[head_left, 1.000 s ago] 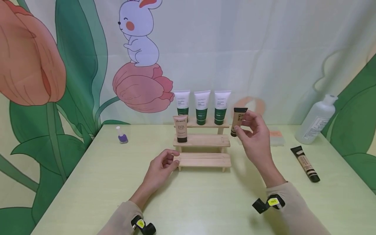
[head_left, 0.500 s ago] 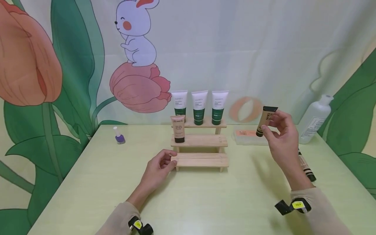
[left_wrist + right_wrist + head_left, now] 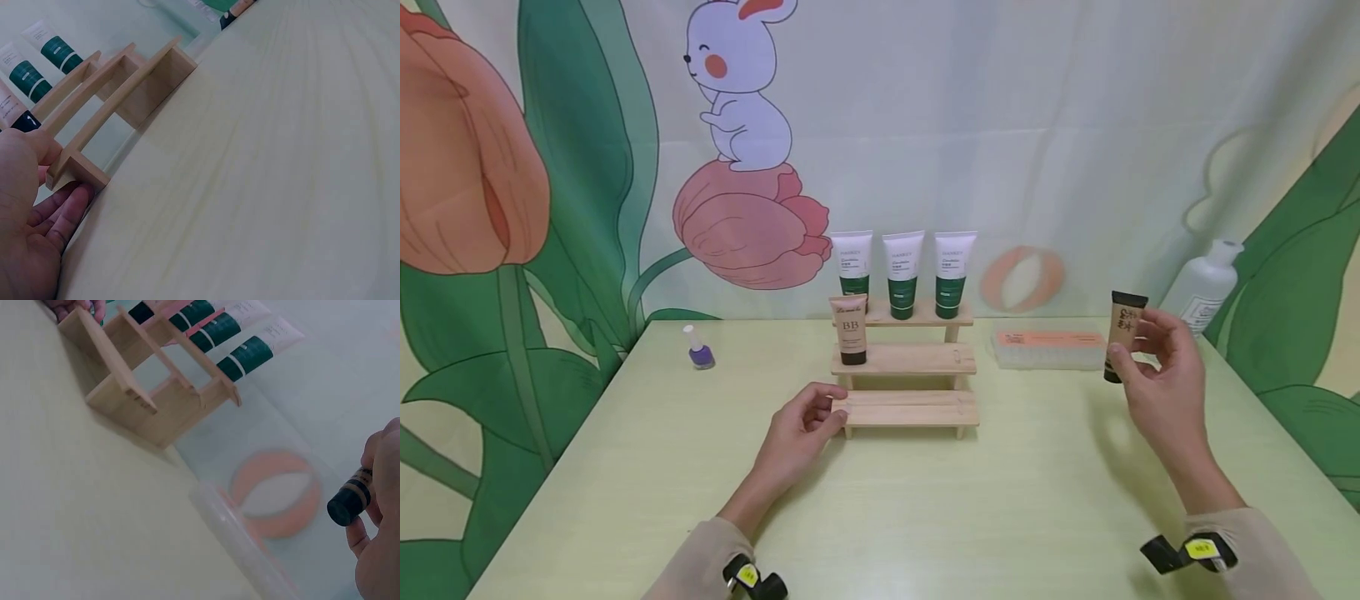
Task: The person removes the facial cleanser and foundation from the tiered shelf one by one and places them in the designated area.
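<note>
Holding a little tube (image 3: 1123, 325) up in the air, the person's right hand (image 3: 1168, 379) is to the right of the wooden stand (image 3: 917, 408). The thumb and fingers pinch the tube between them, spread only as wide as it is. The tube is tan in the middle and black at both ends, and it leans just a bit.

The left hand (image 3: 797, 429) is at the left end of the wooden stand. Its fingers and thumb are bent around the end of the lowest step and grip it.

The wooden stand has three steps and sits on the pale surface (image 3: 962, 508). On its top step, three white and green tubes (image 3: 903, 271) stand in a row. The left one is partly hidden by a pinkish BB tube (image 3: 852, 325) with a black cap, which stands at the left end of the middle step.

Near the right side of the wooden stand lies a flat, clear box (image 3: 1037, 357) with an orange label. Further right of the stand is a big white bottle (image 3: 1202, 287), partly hidden by the right hand. Well to the left of the stand is a small purple bottle (image 3: 702, 354) with a white cap. Behind the stand hangs a cloth (image 3: 925, 125) with a rabbit (image 3: 747, 125) drawn on it
</note>
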The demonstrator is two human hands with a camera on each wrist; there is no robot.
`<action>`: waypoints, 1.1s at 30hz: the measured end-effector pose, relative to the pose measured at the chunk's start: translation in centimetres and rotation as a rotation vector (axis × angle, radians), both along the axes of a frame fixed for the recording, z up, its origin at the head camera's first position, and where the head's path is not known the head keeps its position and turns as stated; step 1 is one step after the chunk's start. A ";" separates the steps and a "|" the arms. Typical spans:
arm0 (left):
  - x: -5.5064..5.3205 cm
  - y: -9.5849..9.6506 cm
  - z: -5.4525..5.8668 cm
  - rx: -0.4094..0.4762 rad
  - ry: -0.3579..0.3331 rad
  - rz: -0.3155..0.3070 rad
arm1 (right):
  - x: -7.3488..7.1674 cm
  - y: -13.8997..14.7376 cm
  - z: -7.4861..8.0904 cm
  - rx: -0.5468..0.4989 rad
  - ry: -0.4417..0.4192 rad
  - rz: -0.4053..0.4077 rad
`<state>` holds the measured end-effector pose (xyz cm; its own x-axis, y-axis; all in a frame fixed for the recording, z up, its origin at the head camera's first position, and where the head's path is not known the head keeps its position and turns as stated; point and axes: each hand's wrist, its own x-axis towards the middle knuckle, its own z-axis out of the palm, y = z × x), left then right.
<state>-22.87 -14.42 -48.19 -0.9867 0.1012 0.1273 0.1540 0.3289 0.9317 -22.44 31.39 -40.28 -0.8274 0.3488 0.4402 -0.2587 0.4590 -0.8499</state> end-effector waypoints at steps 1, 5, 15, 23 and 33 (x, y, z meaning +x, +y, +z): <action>0.0 0.0 0.0 0.000 0.000 0.001 | 0.1 0.2 -0.2 0.007 -0.009 -0.012; 0.0 0.1 0.0 0.006 0.000 -0.002 | 0.7 1.1 -1.3 0.013 -0.028 -0.026; 0.1 0.2 0.1 0.006 0.000 -0.006 | 2.1 2.8 -5.1 0.107 -0.083 0.039; 0.0 0.2 0.1 0.008 0.001 -0.010 | 2.7 3.0 -6.6 0.144 -0.127 0.040; 0.0 0.0 -0.1 0.006 -0.001 -0.002 | 2.6 2.8 -7.4 0.284 -0.218 0.040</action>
